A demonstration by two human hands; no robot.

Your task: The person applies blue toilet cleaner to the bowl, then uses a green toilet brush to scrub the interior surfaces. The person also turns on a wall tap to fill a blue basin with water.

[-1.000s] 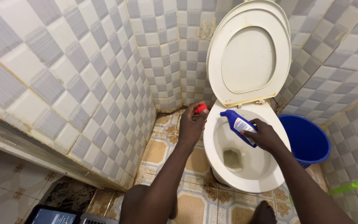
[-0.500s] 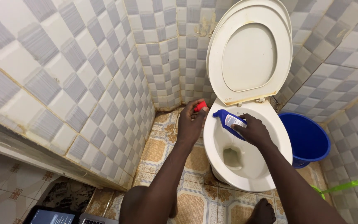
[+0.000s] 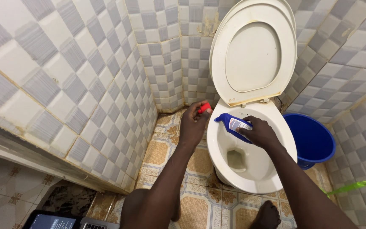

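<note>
My right hand (image 3: pixel 261 135) grips a blue cleaner bottle (image 3: pixel 230 124) with a white label, tilted with its bent neck pointing left over the rim of the white toilet bowl (image 3: pixel 250 180). My left hand (image 3: pixel 195 124) holds the small red cap (image 3: pixel 205 107) between its fingertips, just left of the bowl's rim and close to the bottle's neck. The toilet's seat and lid (image 3: pixel 254 53) stand raised against the wall.
A blue bucket (image 3: pixel 312 142) stands right of the toilet. A green handle (image 3: pixel 346 188) lies on the floor at the right. Checkered tiled walls close in on the left, back and right. My bare feet rest on patterned floor tiles; a dark device (image 3: pixel 51 220) shows at bottom left.
My right hand has carried the bottle left and slightly up, nearer the bowl's left rim and the cap. The left hand with the red cap has barely shifted.
</note>
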